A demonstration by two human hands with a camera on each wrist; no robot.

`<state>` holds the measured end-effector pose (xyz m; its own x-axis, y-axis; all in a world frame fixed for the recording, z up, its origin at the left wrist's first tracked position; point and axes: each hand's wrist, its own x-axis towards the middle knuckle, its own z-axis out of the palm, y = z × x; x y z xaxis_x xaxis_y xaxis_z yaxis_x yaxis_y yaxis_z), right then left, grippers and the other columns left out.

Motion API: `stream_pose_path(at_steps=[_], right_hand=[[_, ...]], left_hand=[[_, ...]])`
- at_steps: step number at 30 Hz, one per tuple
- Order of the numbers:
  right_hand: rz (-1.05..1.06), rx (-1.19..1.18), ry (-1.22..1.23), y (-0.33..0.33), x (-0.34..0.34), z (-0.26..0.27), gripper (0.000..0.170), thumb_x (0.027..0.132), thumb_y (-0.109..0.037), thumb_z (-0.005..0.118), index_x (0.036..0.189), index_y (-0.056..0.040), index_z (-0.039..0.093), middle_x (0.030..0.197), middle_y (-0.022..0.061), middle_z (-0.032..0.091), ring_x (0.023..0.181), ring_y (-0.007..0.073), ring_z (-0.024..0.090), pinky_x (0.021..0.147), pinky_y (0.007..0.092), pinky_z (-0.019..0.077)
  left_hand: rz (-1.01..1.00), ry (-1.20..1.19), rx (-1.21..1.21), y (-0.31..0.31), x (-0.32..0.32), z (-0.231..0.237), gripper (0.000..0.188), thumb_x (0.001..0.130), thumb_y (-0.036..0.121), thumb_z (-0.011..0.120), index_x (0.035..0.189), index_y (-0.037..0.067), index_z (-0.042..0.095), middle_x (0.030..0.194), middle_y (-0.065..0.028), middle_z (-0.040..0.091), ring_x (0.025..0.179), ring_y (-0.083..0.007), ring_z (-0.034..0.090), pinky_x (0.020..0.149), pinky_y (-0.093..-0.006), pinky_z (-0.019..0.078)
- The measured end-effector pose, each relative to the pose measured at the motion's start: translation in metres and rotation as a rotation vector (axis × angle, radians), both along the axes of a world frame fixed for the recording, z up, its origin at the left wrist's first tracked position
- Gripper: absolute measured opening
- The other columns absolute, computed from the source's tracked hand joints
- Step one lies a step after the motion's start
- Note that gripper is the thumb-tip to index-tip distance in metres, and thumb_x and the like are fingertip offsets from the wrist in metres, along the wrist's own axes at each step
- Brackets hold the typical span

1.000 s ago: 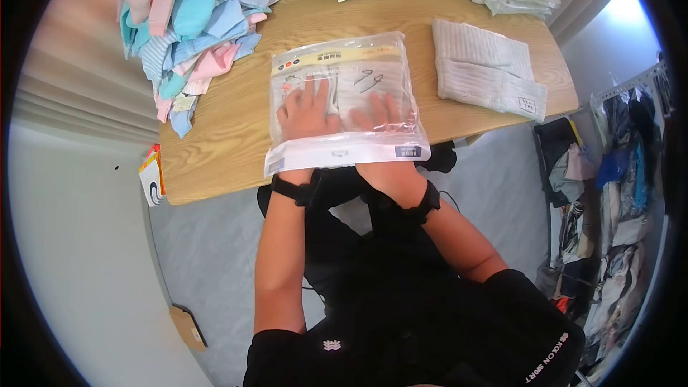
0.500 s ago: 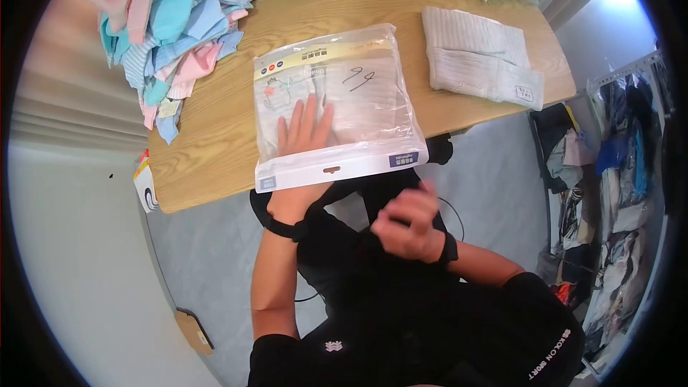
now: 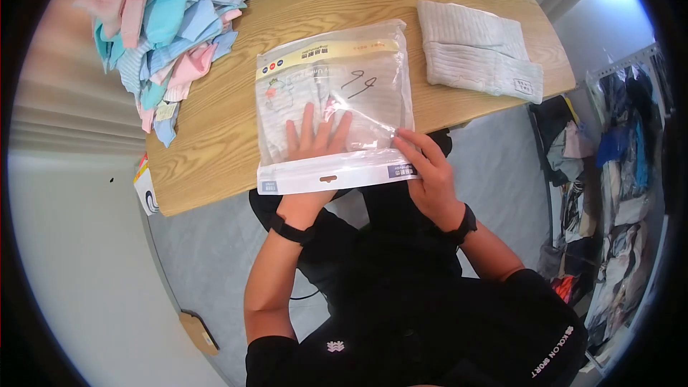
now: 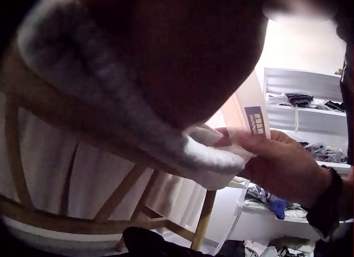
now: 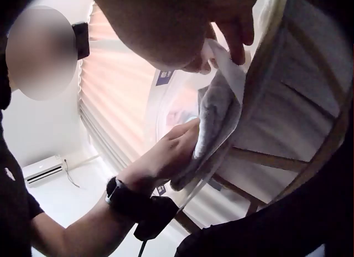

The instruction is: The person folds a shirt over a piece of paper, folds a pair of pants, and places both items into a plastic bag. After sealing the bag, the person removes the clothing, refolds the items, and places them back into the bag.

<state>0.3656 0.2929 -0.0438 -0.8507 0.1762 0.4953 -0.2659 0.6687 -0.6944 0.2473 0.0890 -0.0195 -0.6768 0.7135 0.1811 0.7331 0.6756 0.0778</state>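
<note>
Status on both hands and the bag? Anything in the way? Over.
Left hand inside plastic bag, fingers extended. Right hand pinching the bag's right edge. White strip overhangs table edge. Folded garment alongside, no obstruction visible.

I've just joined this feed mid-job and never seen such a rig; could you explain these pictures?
No machine here: a person works bare-handed. The head picture looks down from a camera worn on the head; the other two come from cameras on each wrist.

On the wooden table lies a clear bag holding pale cloth. The left hand reaches inside it, fingers straight; the right hand pinches its near right edge. A folded ribbed garment lies right, a pastel clothing heap left.
</note>
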Motion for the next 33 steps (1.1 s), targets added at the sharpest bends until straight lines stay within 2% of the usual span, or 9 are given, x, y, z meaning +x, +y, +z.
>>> stream_pose_path(at_steps=[4,7,13,17,20,22,23,28,33], right_hand=[[0.062,0.041,0.011,0.005,-0.001,0.003,0.052,0.077,0.01,0.065,0.127,-0.0023,0.068,0.131,0.0152,0.066,0.118,0.038,0.062,0.103,0.0451,0.05],[0.084,0.061,0.01,0.007,0.0,0.005,0.052,0.077,0.009,0.066,0.127,-0.0021,0.067,0.134,0.0146,0.065,0.118,0.0389,0.061,0.104,0.0455,0.0493],[0.105,0.098,0.012,0.01,-0.001,0.003,0.05,0.078,0.007,0.067,0.127,-0.0023,0.067,0.139,0.0124,0.064,0.118,0.0397,0.061,0.105,0.0456,0.049],[0.164,0.064,-0.013,0.014,-0.003,0.002,0.052,0.076,0.007,0.066,0.128,-0.0022,0.067,0.142,0.0148,0.062,0.119,0.0401,0.061,0.106,0.045,0.0485],[0.063,-0.013,-0.066,0.011,-0.002,0.007,0.057,0.074,0.008,0.066,0.13,-0.0028,0.066,0.145,0.0187,0.058,0.122,0.0415,0.06,0.107,0.0455,0.0479],[-0.095,0.026,-0.073,0.002,-0.005,0.02,0.06,0.073,0.008,0.065,0.131,-0.0042,0.066,0.147,0.0209,0.056,0.123,0.0426,0.06,0.106,0.0457,0.0485],[-0.175,0.044,-0.08,-0.001,-0.005,0.023,0.061,0.073,0.008,0.065,0.132,-0.0049,0.066,0.148,0.0221,0.055,0.124,0.0431,0.059,0.106,0.0458,0.0488],[-0.074,0.004,-0.145,0.006,-0.006,0.008,0.064,0.074,0.01,0.065,0.136,-0.008,0.065,0.149,0.0216,0.054,0.124,0.042,0.061,0.102,0.0435,0.0525],[-0.023,0.026,-0.141,0.005,-0.01,0.009,0.064,0.074,0.012,0.064,0.135,-0.0076,0.064,0.148,0.0211,0.054,0.124,0.0404,0.061,0.1,0.043,0.0537]], left_hand=[[0.072,0.04,0.004,0.009,-0.003,-0.01,0.057,0.096,0.03,0.062,0.151,0.017,0.052,0.163,-0.0153,0.038,0.149,-0.0469,0.033,0.115,-0.0697,0.0283],[0.087,0.133,0.084,0.018,-0.009,-0.016,0.051,0.094,0.025,0.066,0.144,0.017,0.06,0.156,-0.016,0.048,0.144,-0.0452,0.041,0.113,-0.0653,0.0347],[0.156,0.132,0.233,0.034,-0.009,-0.016,0.036,0.091,0.019,0.07,0.127,0.013,0.07,0.138,-0.0162,0.064,0.134,-0.0419,0.053,0.111,-0.0554,0.0413],[0.181,0.121,0.228,0.039,-0.016,-0.024,0.037,0.09,0.019,0.069,0.127,0.014,0.069,0.146,-0.0172,0.056,0.138,-0.0422,0.049,0.112,-0.0602,0.0374],[0.074,0.08,0.235,0.039,-0.01,-0.009,0.041,0.091,0.02,0.068,0.132,0.015,0.067,0.155,-0.0166,0.048,0.144,-0.0414,0.042,0.117,-0.0629,0.0299],[-0.056,0.005,0.241,0.026,0.005,0.013,0.045,0.091,0.021,0.068,0.137,0.017,0.066,0.16,-0.0154,0.042,0.148,-0.0407,0.037,0.12,-0.0641,0.0241],[-0.052,0.016,0.21,0.019,0.007,0.012,0.046,0.092,0.021,0.067,0.138,0.018,0.065,0.161,-0.0146,0.041,0.149,-0.0402,0.036,0.121,-0.0634,0.0226],[-0.025,0.052,0.094,-0.009,-0.002,0.003,0.048,0.096,0.018,0.063,0.144,0.021,0.062,0.161,-0.0113,0.042,0.151,-0.0374,0.035,0.123,-0.061,0.0207],[-0.04,0.011,0.116,-0.007,-0.007,0.001,0.047,0.096,0.02,0.063,0.143,0.021,0.063,0.161,-0.0106,0.042,0.151,-0.0352,0.036,0.123,-0.0601,0.0216]])
